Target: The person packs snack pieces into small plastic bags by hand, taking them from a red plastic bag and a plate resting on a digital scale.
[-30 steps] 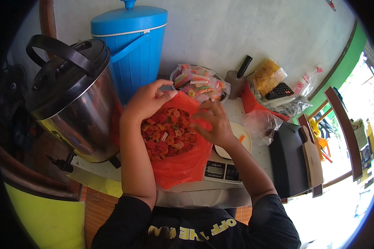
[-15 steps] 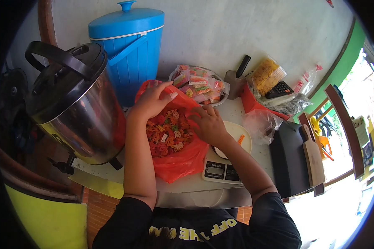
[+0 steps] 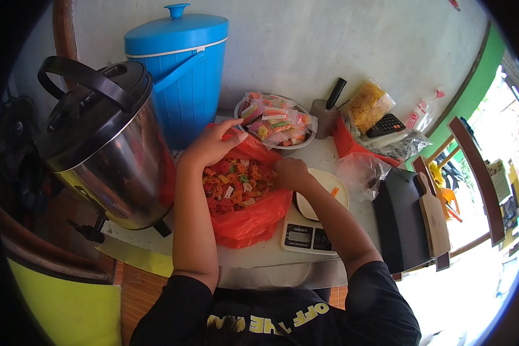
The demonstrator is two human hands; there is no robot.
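Note:
A red plastic bag (image 3: 245,228) stands on the table with its mouth spread, full of small orange, red, green and pale wheel- and ladder-shaped crackers (image 3: 230,187). At the far left of its mouth, my left hand (image 3: 213,147) grips the rim, thumb and forefinger pointing right. My right hand (image 3: 291,174) is closed at the bag's right rim, with its fingertips hidden. Just right of that hand lies a white kitchen scale (image 3: 308,239) bearing a pale plate (image 3: 323,199). One orange cracker (image 3: 335,191) rests on the plate.
Behind the bag is a bowl (image 3: 291,145) of small filled packets (image 3: 279,118). A steel drum (image 3: 115,173) and blue cooler (image 3: 181,75) stand left. To the right are a red basket (image 3: 352,144), clear plastic bags (image 3: 363,173), a black box (image 3: 395,219) and a wooden board (image 3: 432,219).
My right hand has moved down and right, and its spread fingers have closed at the bag's rim. The bag's mouth has shifted, and its front has drawn up slightly. My left hand stays nearly in place.

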